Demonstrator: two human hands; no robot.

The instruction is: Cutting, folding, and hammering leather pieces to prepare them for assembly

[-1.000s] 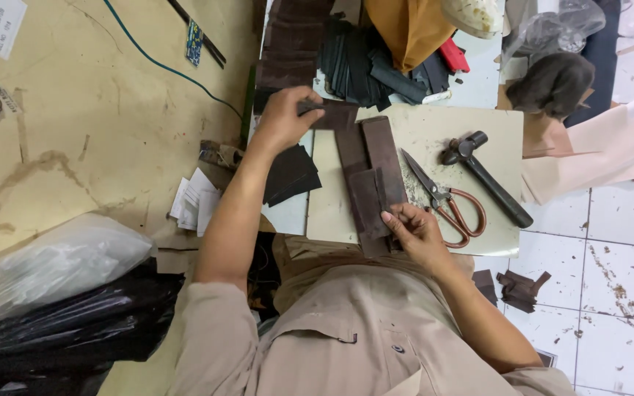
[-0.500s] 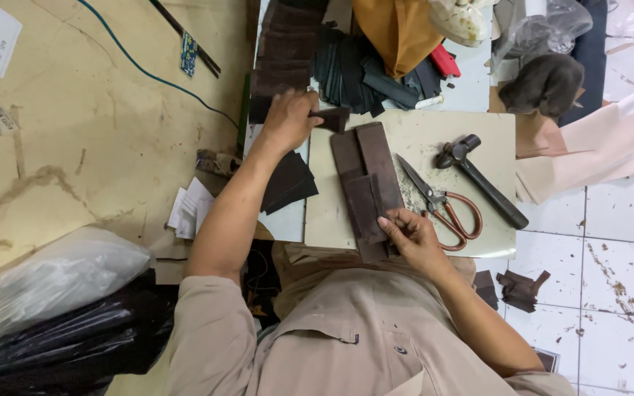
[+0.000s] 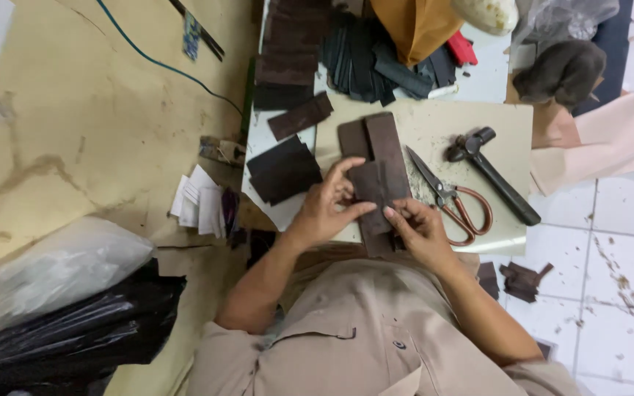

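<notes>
Brown leather strip (image 3: 373, 192) was now pinched by both hands' fingers, the left hand (image 3: 326, 209) having returned from the counter's far edge to join the right hand (image 3: 418, 229).

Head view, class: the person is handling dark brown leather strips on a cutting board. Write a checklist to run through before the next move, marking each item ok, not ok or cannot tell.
1. Both hands on the work: ok. The left hand and right hand both press the small leather piece.
2. Piece lies on the long leather strips: ok.
3. Edges lined up exactly: cannot tell, fingers cover them.
4. Scissors clear of the hands: ok, they lie shut beside the right hand, apart from it.
5. Hammer out of the way: ok, at the far right of the board.
</notes>
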